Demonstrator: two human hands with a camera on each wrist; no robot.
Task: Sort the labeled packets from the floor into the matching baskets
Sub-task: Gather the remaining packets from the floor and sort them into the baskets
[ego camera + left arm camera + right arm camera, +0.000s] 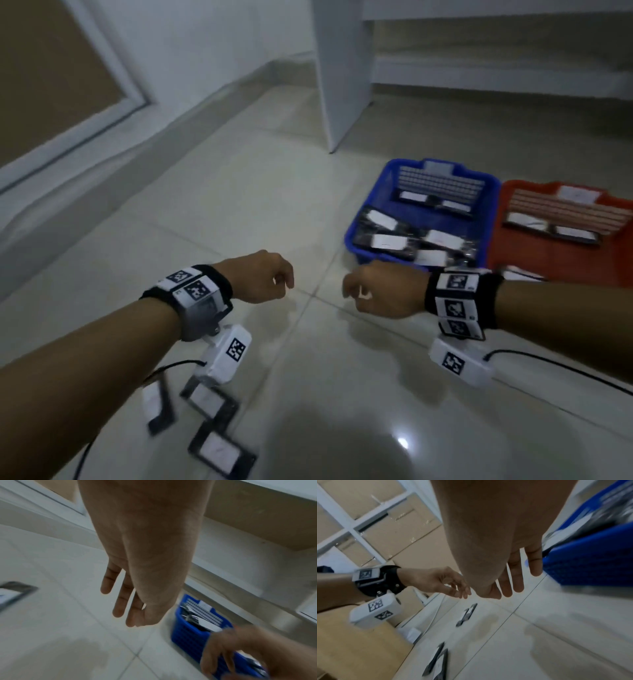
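Both hands hover empty over the tiled floor, fingers loosely hanging. My left hand [263,275] [120,599] is left of centre. My right hand [380,291] [513,580] is just in front of the blue basket [356,236] [187,635] [583,563], which holds several black packets with white labels. The red basket [548,260] stands right of it with a couple of packets at its far wall. Three labeled packets lie on the floor under my left forearm: one [157,407], a second [209,401], a third [221,452]. The right wrist view shows floor packets [467,614] too.
A white furniture panel [339,75] stands on the floor behind the baskets, with a low shelf to its right. A wall with a skirting board runs along the left. Cardboard boxes [399,534] appear in the right wrist view. Cables trail from both wrist cameras.
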